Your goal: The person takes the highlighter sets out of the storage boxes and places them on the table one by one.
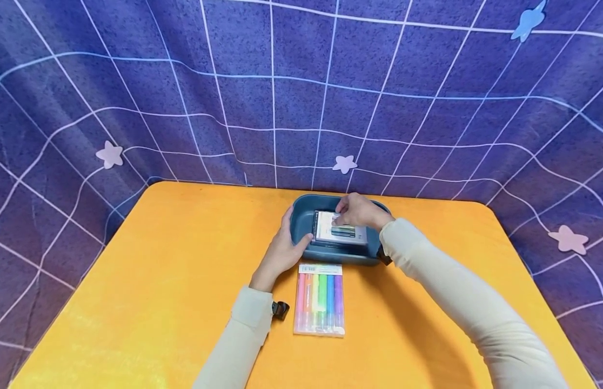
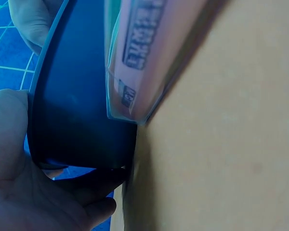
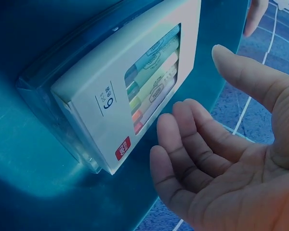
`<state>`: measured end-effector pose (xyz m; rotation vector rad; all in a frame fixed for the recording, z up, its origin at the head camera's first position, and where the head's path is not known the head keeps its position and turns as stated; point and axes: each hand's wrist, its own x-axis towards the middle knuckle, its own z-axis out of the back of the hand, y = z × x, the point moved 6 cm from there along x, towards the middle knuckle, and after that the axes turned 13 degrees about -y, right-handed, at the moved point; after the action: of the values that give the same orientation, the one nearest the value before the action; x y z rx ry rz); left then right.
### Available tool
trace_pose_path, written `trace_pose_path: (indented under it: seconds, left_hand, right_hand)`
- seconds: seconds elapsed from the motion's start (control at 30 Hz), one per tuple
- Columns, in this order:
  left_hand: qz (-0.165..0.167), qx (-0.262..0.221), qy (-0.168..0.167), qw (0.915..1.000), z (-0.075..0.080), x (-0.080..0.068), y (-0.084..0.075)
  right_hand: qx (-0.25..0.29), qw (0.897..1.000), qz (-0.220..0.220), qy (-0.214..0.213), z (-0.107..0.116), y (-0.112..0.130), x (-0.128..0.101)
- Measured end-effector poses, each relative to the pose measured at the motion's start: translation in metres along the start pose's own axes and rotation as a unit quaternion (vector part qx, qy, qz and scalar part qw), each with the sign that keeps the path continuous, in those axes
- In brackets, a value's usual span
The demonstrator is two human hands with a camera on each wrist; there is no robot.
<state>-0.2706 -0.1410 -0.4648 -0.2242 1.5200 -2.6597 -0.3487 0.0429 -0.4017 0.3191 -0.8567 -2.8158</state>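
The left hand (image 1: 283, 248) grips, thumb spread; the right hand (image 1: 358, 210) hovers, fingers loosely bent.

2 pale cream long sleeves (image 1: 442, 275), wide cuffs (image 1: 252, 307); small black device (image 1: 280, 310) at left wrist, dark one (image 1: 384, 255) at right.

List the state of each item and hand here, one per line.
Blue bin: upright, open-topped, on the table.
White box: stacked on the clear case in the bin.
Clear case: beneath the box; closure unclear.
Marker pack: flat on the table; closure unclear.
Left hand: gripping the bin's rim.
Right hand: open by the box, holding nothing.
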Motion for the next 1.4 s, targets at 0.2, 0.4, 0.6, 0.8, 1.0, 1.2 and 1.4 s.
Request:
trace_pose_path:
  seconds: [0.2, 0.4, 0.6, 0.8, 1.0, 1.2, 1.4]
  left_hand:
    - [0.001, 0.001, -0.003, 1.0000, -0.002, 0.000, 0.001]
    - [-0.001, 0.002, 0.001, 1.0000, -0.006, -0.001, 0.002]
    - [-0.005, 0.003, -0.001, 1.0000, -0.006, -0.002, 0.001]
    - [-0.005, 0.003, -0.002, 1.0000, -0.006, -0.001, 0.000]
    - [-0.006, 0.010, -0.003, 0.9999, -0.004, 0.000, 0.000]
    - [0.000, 0.013, -0.004, 0.9999, -0.002, 0.001, 0.002]
    - [0.005, 0.011, -0.003, 0.9999, -0.003, 0.002, 0.005]
  right_hand:
    - [-0.019, 1.000, 0.014, -0.008, 0.000, -0.001, 0.007]
    - [-0.028, 1.000, 0.011, -0.002, -0.003, -0.004, 0.012]
    - [-0.041, 0.999, 0.010, 0.011, -0.008, -0.004, 0.012]
    - [-0.051, 0.998, 0.004, 0.036, -0.011, -0.005, 0.011]
    - [-0.047, 0.997, 0.009, 0.061, -0.016, -0.003, 0.007]
    - [-0.064, 0.994, 0.028, 0.085, -0.021, 0.001, 0.007]
    - [-0.079, 0.991, 0.034, 0.106, -0.023, 0.003, 0.006]
